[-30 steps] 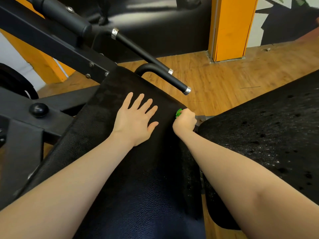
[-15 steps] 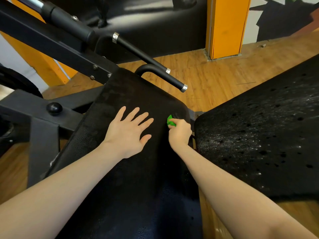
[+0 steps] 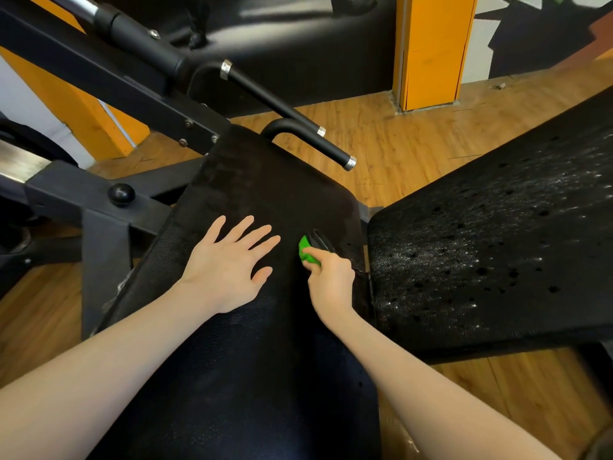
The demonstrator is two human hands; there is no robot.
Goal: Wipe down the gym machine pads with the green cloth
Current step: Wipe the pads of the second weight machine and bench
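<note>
1. Left hand [image 3: 232, 263]: my fingers [image 3: 262, 234] spread flat on the near pad [image 3: 265, 180], bracing it. It has slid down the pad toward me since a second ago.
2. Right hand [image 3: 331, 280]: my fingers are curled, pinching the cloth [image 3: 306, 252], bunched small, against the near pad just right of my left hand.
3. Change: the cloth was off the pad's right edge a second ago; now it sits inboard on the surface. Judgement: a stroke across this pad is under way.
4. Far pad [image 3: 497, 244], right of the near pad: speckled with pale flecks and dark spots, probably not yet wiped.
5. Handle [image 3: 298, 124], beyond the near pad: untouched.
</note>
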